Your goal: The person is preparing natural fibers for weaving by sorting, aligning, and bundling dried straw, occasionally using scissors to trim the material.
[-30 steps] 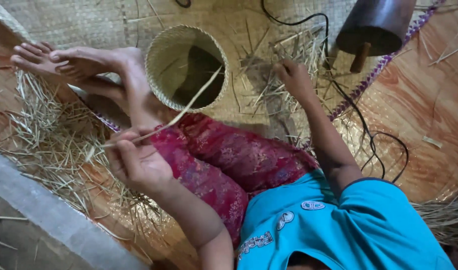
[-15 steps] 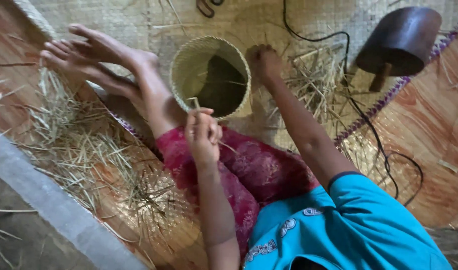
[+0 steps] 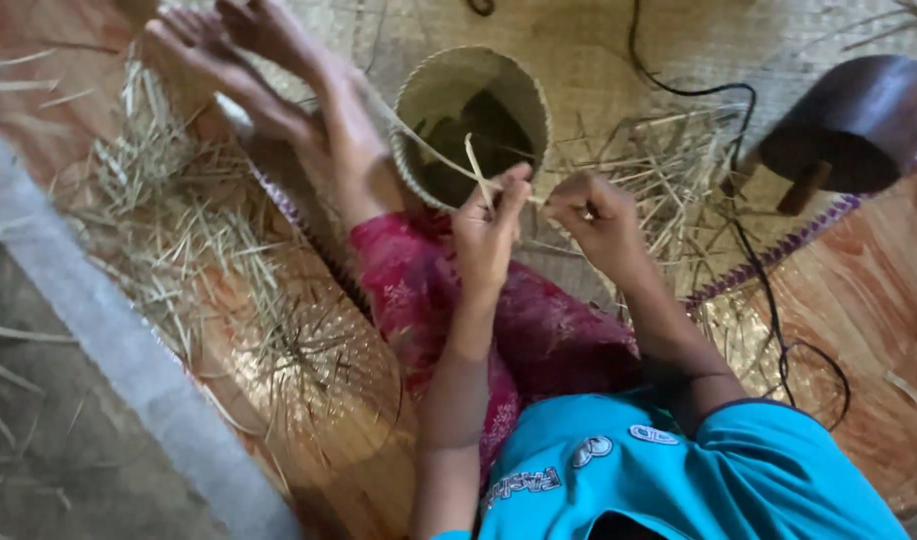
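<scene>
Straw strip point(image 3: 475, 165) pinched between both hands, left point(image 3: 490, 232), right point(image 3: 596, 215), just before woven basket point(image 3: 418, 115).

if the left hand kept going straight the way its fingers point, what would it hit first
Most likely the round woven basket, just beyond the left hand. The fingers point up the picture toward its near rim, pinching a straw strip. Depth is unclear, so the hand might pass above the rim.

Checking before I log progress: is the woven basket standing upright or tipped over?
Upright. The woven basket stands on the mat with its round mouth facing up at the camera; its dark inside shows, contents unclear.
</scene>
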